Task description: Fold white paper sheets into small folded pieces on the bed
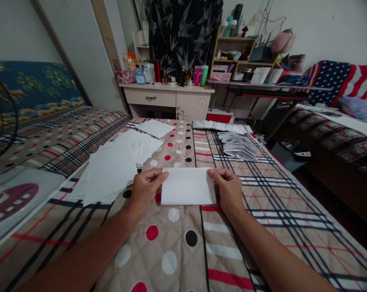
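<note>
A folded sheet of white paper (187,187) lies level in front of me, just over the quilted bedspread. My left hand (147,184) pinches its upper left corner, thumb on top. At the upper right corner my right hand (230,187) grips the same sheet between thumb and fingers. To the left spreads a loose pile of white paper sheets (112,166), with one more sheet (155,128) lying farther back. On the right, beyond my right hand, sits a stack of folded papers (236,145), with a long white folded strip (221,126) behind it.
The bedspread (171,239) is dotted and plaid. At the left edge lies a white plastic package with a purple print (13,198). Beyond the bed stand a white dresser (165,97) with bottles on it and a desk with a shelf (244,50). A grey bin (288,154) is at the right.
</note>
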Action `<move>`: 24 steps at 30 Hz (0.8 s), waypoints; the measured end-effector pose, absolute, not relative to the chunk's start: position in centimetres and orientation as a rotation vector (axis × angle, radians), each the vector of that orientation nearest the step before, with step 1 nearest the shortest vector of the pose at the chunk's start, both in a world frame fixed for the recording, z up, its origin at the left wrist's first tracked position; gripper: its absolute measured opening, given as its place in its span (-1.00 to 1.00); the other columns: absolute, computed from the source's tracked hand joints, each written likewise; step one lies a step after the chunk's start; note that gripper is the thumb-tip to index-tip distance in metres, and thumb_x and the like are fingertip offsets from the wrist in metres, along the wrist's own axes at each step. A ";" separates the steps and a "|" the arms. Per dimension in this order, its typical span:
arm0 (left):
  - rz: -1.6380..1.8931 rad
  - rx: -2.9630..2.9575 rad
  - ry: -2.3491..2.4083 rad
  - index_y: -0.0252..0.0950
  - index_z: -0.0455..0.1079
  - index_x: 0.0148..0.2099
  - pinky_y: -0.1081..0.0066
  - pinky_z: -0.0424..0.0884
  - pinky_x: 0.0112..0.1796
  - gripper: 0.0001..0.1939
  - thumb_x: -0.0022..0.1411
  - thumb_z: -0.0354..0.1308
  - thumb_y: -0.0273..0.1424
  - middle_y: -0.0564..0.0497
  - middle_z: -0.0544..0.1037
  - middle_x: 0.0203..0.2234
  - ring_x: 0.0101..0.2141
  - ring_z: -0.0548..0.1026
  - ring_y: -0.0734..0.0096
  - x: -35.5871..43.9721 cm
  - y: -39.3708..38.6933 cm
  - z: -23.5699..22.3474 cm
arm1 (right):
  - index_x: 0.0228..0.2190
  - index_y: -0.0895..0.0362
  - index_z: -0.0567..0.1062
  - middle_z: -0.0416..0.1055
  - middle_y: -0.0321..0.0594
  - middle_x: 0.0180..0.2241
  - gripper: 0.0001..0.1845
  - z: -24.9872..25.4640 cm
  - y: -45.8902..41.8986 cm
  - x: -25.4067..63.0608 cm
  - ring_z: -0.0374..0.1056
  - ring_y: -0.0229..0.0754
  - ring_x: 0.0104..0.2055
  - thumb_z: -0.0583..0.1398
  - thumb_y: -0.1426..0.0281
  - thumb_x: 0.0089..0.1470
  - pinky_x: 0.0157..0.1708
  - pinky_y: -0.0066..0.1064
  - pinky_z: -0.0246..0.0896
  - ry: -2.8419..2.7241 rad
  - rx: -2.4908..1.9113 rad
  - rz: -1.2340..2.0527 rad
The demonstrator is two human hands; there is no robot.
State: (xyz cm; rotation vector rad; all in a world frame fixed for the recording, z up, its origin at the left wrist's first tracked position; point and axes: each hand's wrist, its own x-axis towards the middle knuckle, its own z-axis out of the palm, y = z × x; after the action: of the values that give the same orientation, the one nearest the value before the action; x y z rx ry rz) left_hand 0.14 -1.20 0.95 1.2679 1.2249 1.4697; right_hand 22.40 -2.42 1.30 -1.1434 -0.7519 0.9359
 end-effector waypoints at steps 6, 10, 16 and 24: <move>1.507 1.233 1.241 -0.33 0.53 -0.49 0.48 0.35 -0.40 -0.80 -0.11 0.38 -0.30 0.02 0.55 -0.52 -0.45 0.44 0.44 0.3 -1.1 1.2 | -0.60 0.14 0.51 0.51 -0.24 -0.44 -0.77 1.1 -2.4 22.5 0.31 -0.27 -0.46 0.42 0.30 -0.27 -0.47 -0.44 0.19 -0.768 -1.150 0.913; 1.505 1.225 1.243 -0.33 0.52 -0.48 0.48 0.35 -0.43 -0.80 -0.11 0.39 -0.29 0.03 0.55 -0.54 -0.48 0.44 0.45 0.3 -1.1 1.2 | -0.58 0.14 0.53 0.50 -0.25 -0.44 -0.79 1.1 -2.4 22.5 0.31 -0.27 -0.44 0.42 0.31 -0.25 -0.45 -0.45 0.19 -0.786 -1.153 0.909; 1.528 1.183 1.268 -0.34 0.51 -0.51 0.49 0.34 -0.45 -0.80 -0.15 0.40 -0.32 0.04 0.54 -0.58 -0.51 0.43 0.48 0.5 -1.2 1.5 | -0.59 0.14 0.53 0.51 -0.24 -0.45 -0.78 1.1 -2.5 22.5 0.32 -0.26 -0.47 0.42 0.30 -0.27 -0.46 -0.43 0.19 -0.793 -1.174 0.898; 1.528 1.182 1.298 -0.34 0.46 -0.54 0.51 0.30 -0.50 -0.79 -0.17 0.39 -0.32 0.06 0.51 -0.61 -0.55 0.39 0.51 0.7 -1.2 1.7 | -0.61 0.14 0.50 0.52 -0.24 -0.45 -0.76 1.1 -2.5 22.5 0.32 -0.27 -0.48 0.43 0.31 -0.28 -0.48 -0.44 0.19 -0.784 -1.196 0.884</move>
State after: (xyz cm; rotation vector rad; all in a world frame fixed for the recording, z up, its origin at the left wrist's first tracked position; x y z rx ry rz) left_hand 0.68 -1.22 1.75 1.1816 1.2977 1.5280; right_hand 22.47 -2.47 1.07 -1.1958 -0.7835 0.8836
